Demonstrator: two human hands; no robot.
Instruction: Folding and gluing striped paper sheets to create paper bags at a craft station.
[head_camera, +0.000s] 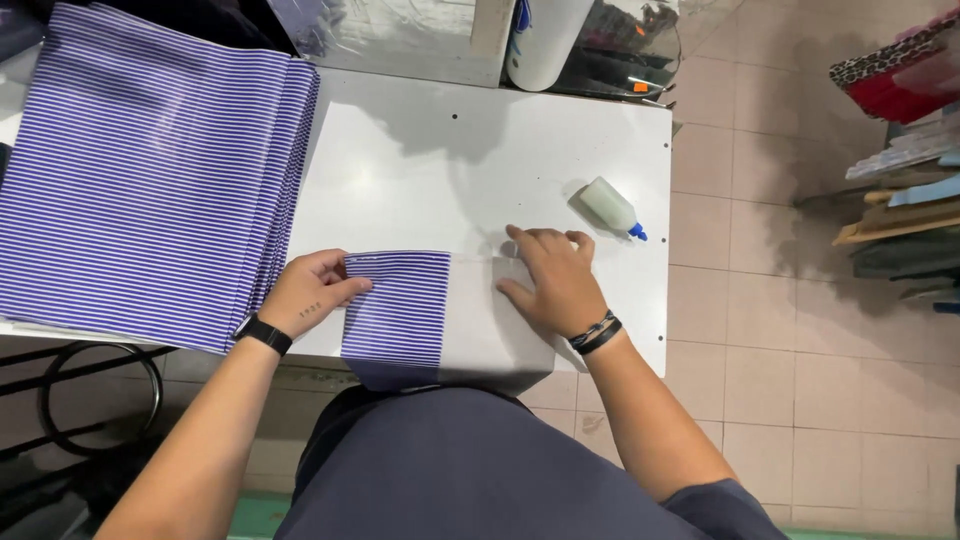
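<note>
Here, closest to the person, a striped sheet (397, 310) with thin blue and white lines lies at the near edge of the white table (480, 150). It is joined to a plain white flap (497, 325) on its right side, and both hang a little over the table's near edge. The left hand (308, 292) rests on the left edge of the striped sheet, with its fingers bent and close together, pinching that edge. The right hand (553, 280) lies flat on the white flap, with its fingers spread a bit and pressing down. It holds nothing.

A little farther away, a small glue bottle (612, 207) with a blue tip lies on its side, near the right hand. On the left, a big stack of striped sheets (150, 170) lies on the table.
</note>
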